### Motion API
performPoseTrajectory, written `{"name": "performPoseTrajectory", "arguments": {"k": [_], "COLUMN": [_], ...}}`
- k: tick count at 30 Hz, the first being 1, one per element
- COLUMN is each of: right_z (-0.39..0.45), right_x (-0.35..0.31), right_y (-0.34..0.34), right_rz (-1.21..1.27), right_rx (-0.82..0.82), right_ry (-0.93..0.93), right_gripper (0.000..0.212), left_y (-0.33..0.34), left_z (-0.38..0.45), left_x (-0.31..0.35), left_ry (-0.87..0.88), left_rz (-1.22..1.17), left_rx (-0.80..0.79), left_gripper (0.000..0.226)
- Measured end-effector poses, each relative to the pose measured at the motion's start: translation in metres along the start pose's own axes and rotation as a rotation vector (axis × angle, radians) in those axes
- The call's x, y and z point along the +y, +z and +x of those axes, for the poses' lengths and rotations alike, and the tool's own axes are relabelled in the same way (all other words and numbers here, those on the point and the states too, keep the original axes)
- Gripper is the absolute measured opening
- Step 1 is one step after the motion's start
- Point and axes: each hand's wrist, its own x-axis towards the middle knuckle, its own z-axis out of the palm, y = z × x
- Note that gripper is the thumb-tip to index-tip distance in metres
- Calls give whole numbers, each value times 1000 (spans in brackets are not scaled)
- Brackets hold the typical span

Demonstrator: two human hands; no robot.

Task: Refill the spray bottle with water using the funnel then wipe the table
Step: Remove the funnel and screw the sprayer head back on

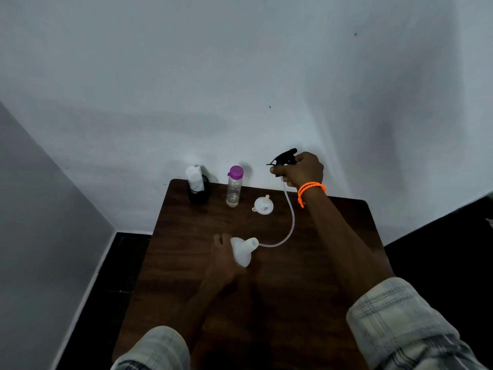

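Observation:
My left hand [223, 256] grips the white spray bottle [243, 249], tilted on the dark wooden table [306, 303] with its open neck pointing right. My right hand [301, 169], raised above the table's far edge, holds the black trigger sprayer head [282, 157]. Its clear dip tube [291, 220] curves down, and its end still reaches the bottle's neck. A small white funnel [263, 205] lies upside down on the table, spout up, between the two hands. A clear water bottle with a purple cap [234, 186] stands upright at the far side.
A dark holder with white tissue or cloth [197, 186] stands at the table's far left corner. The table is pushed against a white wall [240, 76]. Dark floor [88, 303] lies to the left and right of the table.

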Motion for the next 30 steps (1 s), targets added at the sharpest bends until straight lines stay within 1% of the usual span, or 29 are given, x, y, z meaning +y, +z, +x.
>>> {"name": "performPoseTrajectory", "arguments": {"k": [1, 4, 7, 10, 12, 16, 21, 25, 28, 30], "right_z": [0, 3, 6, 4, 2, 1, -3, -9, -17, -22], "right_x": [-1, -2, -3, -9, -11, -11, -9, -11, -17, -20], "right_y": [1, 1, -1, -4, -4, 3, 19, 28, 31, 32], "right_rz": [-9, -29, -37, -39, -40, -43, -34, 75, 246, 397], "right_rx": [-1, 4, 16, 25, 17, 3, -10, -5, 28, 44], "right_ry": [-8, -27, -38, -43, -44, -41, -31, -16, 24, 51], "right_gripper": [59, 66, 69, 66, 64, 66, 69, 60, 58, 55], "left_y": [5, 6, 3, -8, -11, -7, -12, -18, -20, -20], "left_z": [2, -1, 0, -1, -2, 1, 2, 1, 5, 7], "left_x": [-4, -5, -6, 0, 2, 0, 7, 14, 18, 18], "left_ry": [-12, -9, -21, -11, -12, -32, 20, 65, -43, -100], "left_rz": [2, -11, 9, -15, -24, 39, 51, 16, 5, -22], "left_rx": [2, 81, 44, 1, -3, 9, 3, 24, -40, -53], "left_gripper": [90, 83, 85, 89, 91, 93, 95, 86, 101, 107]}}
